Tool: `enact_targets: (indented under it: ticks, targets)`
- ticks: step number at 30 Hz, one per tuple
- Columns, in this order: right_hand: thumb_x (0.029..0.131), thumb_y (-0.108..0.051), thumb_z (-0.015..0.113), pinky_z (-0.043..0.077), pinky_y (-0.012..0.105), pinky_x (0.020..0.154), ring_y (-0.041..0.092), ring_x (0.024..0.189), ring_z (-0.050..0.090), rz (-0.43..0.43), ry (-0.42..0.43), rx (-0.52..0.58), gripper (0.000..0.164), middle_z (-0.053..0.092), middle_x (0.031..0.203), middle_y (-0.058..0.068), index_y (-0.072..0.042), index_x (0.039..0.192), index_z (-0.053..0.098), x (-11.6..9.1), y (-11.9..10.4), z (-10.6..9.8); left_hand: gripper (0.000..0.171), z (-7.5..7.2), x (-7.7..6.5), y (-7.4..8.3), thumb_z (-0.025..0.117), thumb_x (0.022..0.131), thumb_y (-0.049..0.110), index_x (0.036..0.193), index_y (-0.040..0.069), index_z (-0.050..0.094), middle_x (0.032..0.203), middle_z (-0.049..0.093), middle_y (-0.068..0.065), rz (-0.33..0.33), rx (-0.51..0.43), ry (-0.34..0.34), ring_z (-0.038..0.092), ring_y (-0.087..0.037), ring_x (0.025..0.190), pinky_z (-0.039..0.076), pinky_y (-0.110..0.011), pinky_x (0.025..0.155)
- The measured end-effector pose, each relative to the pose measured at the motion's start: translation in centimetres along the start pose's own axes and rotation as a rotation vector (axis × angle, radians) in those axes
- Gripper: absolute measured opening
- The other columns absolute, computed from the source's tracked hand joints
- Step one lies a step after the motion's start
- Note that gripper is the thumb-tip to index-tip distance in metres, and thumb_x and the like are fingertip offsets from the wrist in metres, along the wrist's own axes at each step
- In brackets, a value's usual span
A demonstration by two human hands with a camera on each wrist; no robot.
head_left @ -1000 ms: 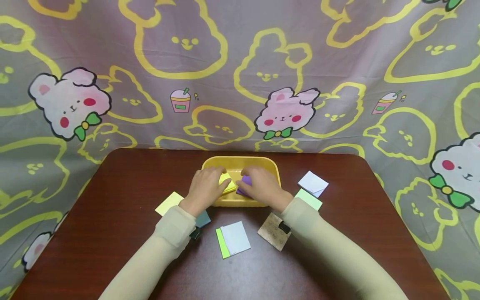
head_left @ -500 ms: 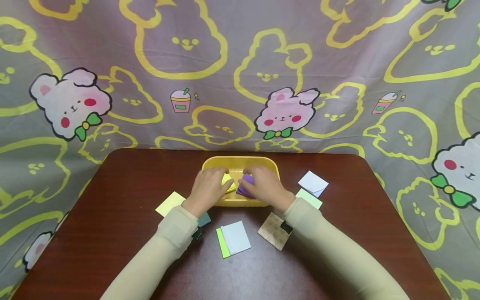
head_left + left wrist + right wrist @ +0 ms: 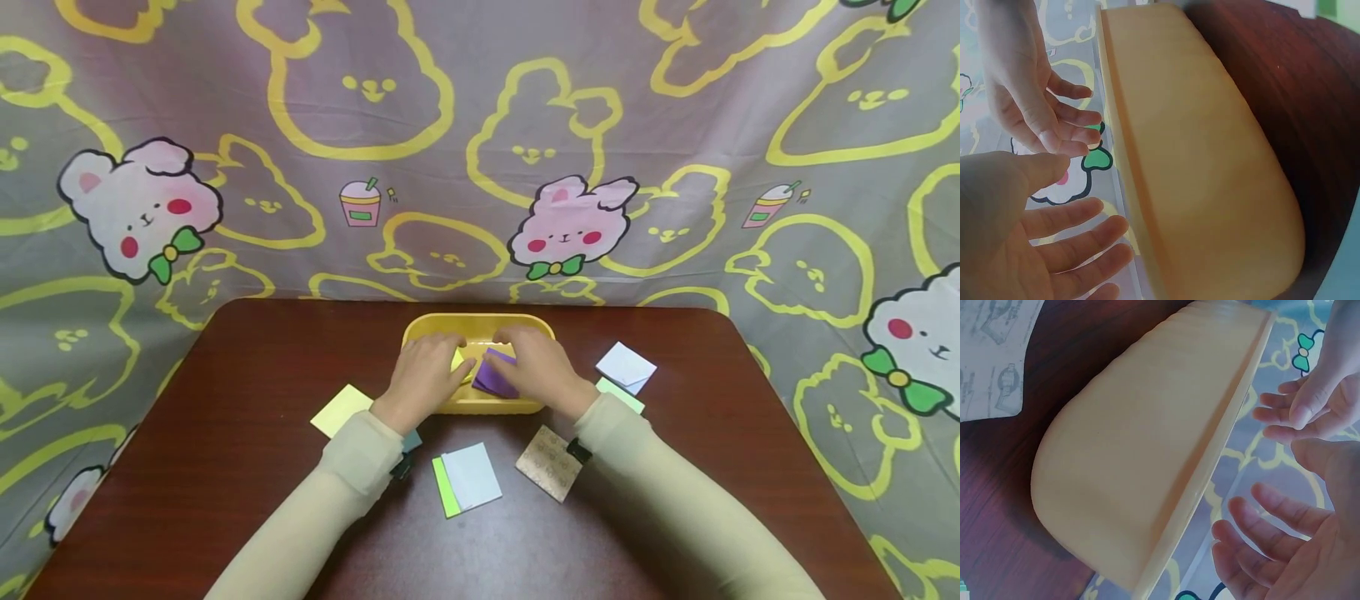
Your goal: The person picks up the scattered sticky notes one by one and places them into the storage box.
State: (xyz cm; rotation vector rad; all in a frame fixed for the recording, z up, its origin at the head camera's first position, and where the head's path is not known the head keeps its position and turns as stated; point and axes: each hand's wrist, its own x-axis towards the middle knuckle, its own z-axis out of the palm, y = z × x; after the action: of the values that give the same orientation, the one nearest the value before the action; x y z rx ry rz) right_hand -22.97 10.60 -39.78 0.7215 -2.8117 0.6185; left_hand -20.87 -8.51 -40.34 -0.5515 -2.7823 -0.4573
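A yellow tray (image 3: 480, 407) stands near the table's back edge. Inside it lie a purple sticky-note pad (image 3: 493, 377) on the right and a bright yellow sticky-note pad (image 3: 460, 367) on the left, largely hidden behind a hand. My left hand (image 3: 427, 371) is above the tray's left half, fingers loosely bent. Over the right half hovers my right hand (image 3: 543, 367) in a similar pose. Both wrist views show my left hand (image 3: 1047, 231) and right hand (image 3: 1291, 537) above the tray rim, with nothing between fingers and thumb.
Around the tray's front lie a pale yellow pad (image 3: 342, 408), a teal pad (image 3: 411, 441), a grey-blue pad (image 3: 474, 477) over a lime one (image 3: 446, 487), a brown patterned square (image 3: 550, 463), a pale green pad (image 3: 622, 395) and a white pad (image 3: 626, 367). A printed curtain hangs behind.
My left hand has shifted slightly right, covering more of the yellow pad. My right hand has also moved a little right, uncovering more of the purple pad.
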Motion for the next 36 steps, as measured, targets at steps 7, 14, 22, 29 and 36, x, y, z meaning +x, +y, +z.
enact_targets:
  ticks: [7,14,22,29,36]
  targets:
    - [0.087,-0.042,0.059,0.051,0.039,0.08,0.021,0.098,0.062,0.001,-0.005,0.017,0.042,0.068,0.105,0.007,-0.006,0.107,0.067,-0.4,0.8,-0.1,0.035,0.4,-0.2,0.4,0.062,0.087,0.037,0.108,0.01,0.067,0.1,0.069,-0.007,-0.005,0.002,-0.016,0.063,-0.028,0.091,0.045,-0.045,0.079]
    - [0.085,-0.041,0.062,0.05,0.039,0.08,0.023,0.098,0.062,0.004,0.002,0.043,0.042,0.068,0.104,0.008,-0.005,0.107,0.067,-0.9,1.2,-0.4,0.034,0.8,-0.1,0.9,0.063,0.086,0.035,0.107,0.009,0.068,0.099,0.069,-0.007,0.007,-0.013,0.001,0.063,-0.028,0.091,0.045,-0.046,0.078]
    - [0.085,-0.042,0.061,0.049,0.038,0.082,0.019,0.098,0.061,0.008,0.025,0.011,0.043,0.067,0.104,0.005,-0.006,0.108,0.067,-1.3,1.7,-0.8,0.035,0.7,-0.1,1.5,0.061,0.087,0.038,0.108,0.01,0.067,0.101,0.069,-0.006,0.011,-0.01,-0.014,0.063,-0.027,0.092,0.045,-0.044,0.08]
    - [0.086,-0.044,0.06,0.048,0.04,0.084,0.021,0.1,0.06,0.038,-0.011,-0.002,0.044,0.066,0.108,0.006,-0.007,0.111,0.065,-1.5,1.9,-1.4,0.036,0.8,0.1,2.0,0.06,0.088,0.039,0.108,0.011,0.067,0.099,0.069,-0.005,0.036,-0.018,-0.005,0.062,-0.026,0.09,0.045,-0.043,0.077]
    - [0.085,-0.044,0.061,0.048,0.039,0.082,0.021,0.096,0.059,0.056,-0.005,-0.012,0.045,0.066,0.106,0.006,-0.008,0.111,0.065,-1.7,2.5,-1.7,0.036,1.0,0.2,2.5,0.059,0.089,0.039,0.109,0.01,0.067,0.099,0.069,-0.005,0.05,-0.026,-0.013,0.062,-0.027,0.092,0.045,-0.043,0.081]
